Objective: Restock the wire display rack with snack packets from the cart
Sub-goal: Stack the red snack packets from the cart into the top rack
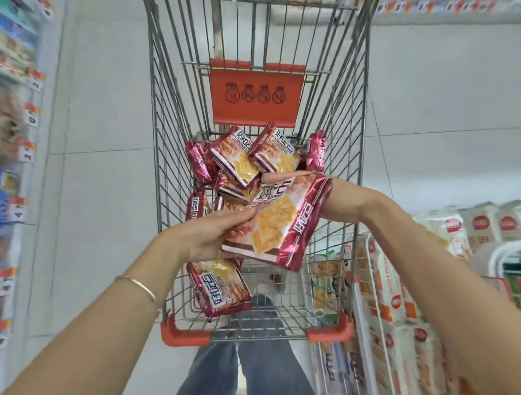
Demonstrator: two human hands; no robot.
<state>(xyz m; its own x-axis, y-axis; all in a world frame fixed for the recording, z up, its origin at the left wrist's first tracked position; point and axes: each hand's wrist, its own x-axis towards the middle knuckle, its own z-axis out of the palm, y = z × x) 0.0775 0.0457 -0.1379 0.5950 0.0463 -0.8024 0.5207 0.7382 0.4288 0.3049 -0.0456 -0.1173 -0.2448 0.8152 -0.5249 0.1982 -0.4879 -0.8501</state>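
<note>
While in left hand (205, 235), one packet (281, 224)

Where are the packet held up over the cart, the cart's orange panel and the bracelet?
held packet (283, 224): head view, printed front.
orange panel (255, 95): head view, middle of its face.
bracelet (140, 285): head view, band on the left wrist.

This is a supermarket aisle. A wire shopping cart (165, 162) with orange corner bumpers (183, 334) and an orange flap (256, 91) of printed pictograms stands on a pale tiled floor (100, 188), loaded with identical snack packets (239, 161). Shelves (22, 190) of packaged goods line the left side, with price tags (31, 116) along their edges (too blurred to read). More tagged shelving (420, 19) runs at upper right. A white wire display rack (369, 269) of packets stands just beside the cart.
</note>
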